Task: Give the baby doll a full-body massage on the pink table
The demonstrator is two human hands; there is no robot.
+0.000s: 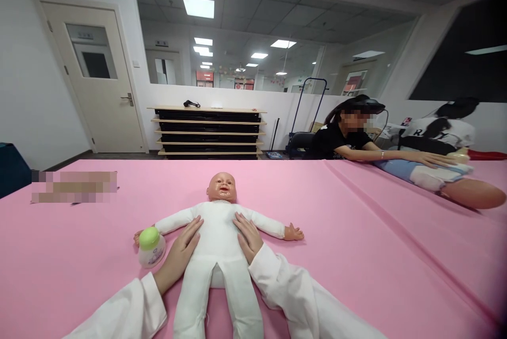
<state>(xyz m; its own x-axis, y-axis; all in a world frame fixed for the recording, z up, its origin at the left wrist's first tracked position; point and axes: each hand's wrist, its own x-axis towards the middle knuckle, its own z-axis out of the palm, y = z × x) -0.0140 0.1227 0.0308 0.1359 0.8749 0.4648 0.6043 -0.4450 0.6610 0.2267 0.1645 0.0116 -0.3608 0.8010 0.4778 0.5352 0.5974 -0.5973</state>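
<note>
My left hand point(180, 249) lies flat along one side of the doll point(217, 233), with the fingers straight and close together, their tips on the white cloth chest. My right hand point(249, 237) rests on the opposite side of the chest, its fingers stretched out and slightly apart. Neither hand is clamped on anything; I have the body between my two palms. White sleeves point(129, 304) cover my arms down to the wrists.

The doll lies on its back before me, face up, head away from me, arms spread wide and legs pointing toward me. Just beside my left hand, a jar point(151, 248) with a green lid stands by one of the doll's hands; I cannot tell whether they touch. Everything sits on a table point(336, 260) with a pink cover. Toward its far left corner lies something too blurred to make out.

Over to my right, a person in a black top point(335, 138) reaches across another doll point(428, 175), and someone in white point(447, 130) is behind. Past the table I see a low shelf unit point(208, 123), a door point(114, 112) and a long window point(233, 22).
</note>
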